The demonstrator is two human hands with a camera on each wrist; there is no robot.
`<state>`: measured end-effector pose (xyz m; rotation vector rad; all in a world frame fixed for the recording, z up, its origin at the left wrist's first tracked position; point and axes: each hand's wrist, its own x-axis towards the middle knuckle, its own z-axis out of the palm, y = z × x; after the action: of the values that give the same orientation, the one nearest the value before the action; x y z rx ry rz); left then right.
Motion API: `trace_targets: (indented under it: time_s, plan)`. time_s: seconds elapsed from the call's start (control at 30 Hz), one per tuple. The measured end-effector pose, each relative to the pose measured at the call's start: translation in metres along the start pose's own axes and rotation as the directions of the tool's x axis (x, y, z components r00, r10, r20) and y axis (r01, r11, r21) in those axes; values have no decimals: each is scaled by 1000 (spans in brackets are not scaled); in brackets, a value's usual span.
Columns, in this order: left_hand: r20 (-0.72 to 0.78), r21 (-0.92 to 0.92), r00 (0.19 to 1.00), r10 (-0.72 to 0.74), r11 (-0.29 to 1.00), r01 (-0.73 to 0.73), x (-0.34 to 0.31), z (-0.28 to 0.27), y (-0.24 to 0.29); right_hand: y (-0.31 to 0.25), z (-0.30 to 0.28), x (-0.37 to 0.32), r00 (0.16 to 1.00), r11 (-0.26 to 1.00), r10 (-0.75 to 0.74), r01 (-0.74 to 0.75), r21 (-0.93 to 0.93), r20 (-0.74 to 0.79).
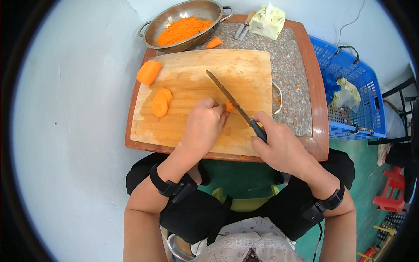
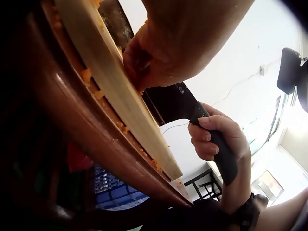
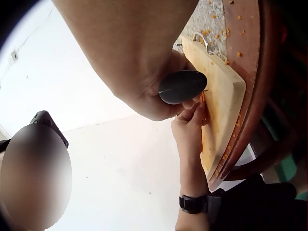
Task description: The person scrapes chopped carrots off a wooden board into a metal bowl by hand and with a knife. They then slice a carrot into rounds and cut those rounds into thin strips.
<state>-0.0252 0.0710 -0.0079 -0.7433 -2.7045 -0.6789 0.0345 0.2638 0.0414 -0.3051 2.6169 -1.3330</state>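
My right hand [image 1: 281, 142] grips the dark handle of a broad-bladed kitchen knife [image 1: 227, 94], also seen side-on in the left wrist view. The blade stands on edge over the wooden cutting board [image 1: 196, 65], right against a small carrot piece [image 1: 228, 106]. With curled fingertips my left hand [image 1: 204, 124] holds that carrot piece down, just left of the blade. Farther left on the board lie sliced carrot rounds [image 1: 161, 103] that overlap, and a thick carrot chunk [image 1: 149, 73] sits at the board's left edge.
A two-handled metal pan [image 1: 150, 37] of shredded carrot stands at the table's back left. Behind the board are a carrot end [image 1: 214, 42], a peeler-like tool [image 1: 242, 30] and a tissue pack [image 1: 267, 22]. A blue basket [image 1: 355, 74] stands right of the table; a wall borders the left.
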Motion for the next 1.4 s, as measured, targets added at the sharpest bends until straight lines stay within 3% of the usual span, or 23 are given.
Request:
trace_targets:
  time_s: [0.27, 0.67, 0.87, 0.97, 1.07, 1.17, 1.27, 1.4]
  plan:
    - [-36, 54, 999, -1, 999, 3, -1, 4, 4, -8, 0, -4, 996, 987, -55, 44, -155, -68]
    - [-21, 47, 999, -33, 998, 34, 2, 4, 4, -14, 1, -3, 999, 975, -41, 45, -215, 24]
    - [-27, 23, 999, -32, 999, 33, 2, 4, 4, -16, 13, -11, 980, 926, -192, 168, -337, -40]
    - [-6, 29, 1000, -26, 999, 26, 1, 5, 1, -19, 17, -13, 990, 913, -143, 129, -388, -9]
    - [-13, 27, 999, -37, 999, 38, 2, 3, 5, -17, 16, -12, 989, 915, -149, 137, -380, -4]
    - [-17, 23, 998, -55, 998, 55, 2, 3, 7, -19, 8, 5, 998, 948, -36, 50, -314, 49]
    - [-42, 22, 999, -33, 999, 34, 3, 5, 4, -8, 25, 14, 987, 953, -152, 131, -272, -57]
    - [-8, 25, 997, -71, 997, 71, 1, 2, 5, -6, 14, 16, 999, 989, -36, 30, -148, -36]
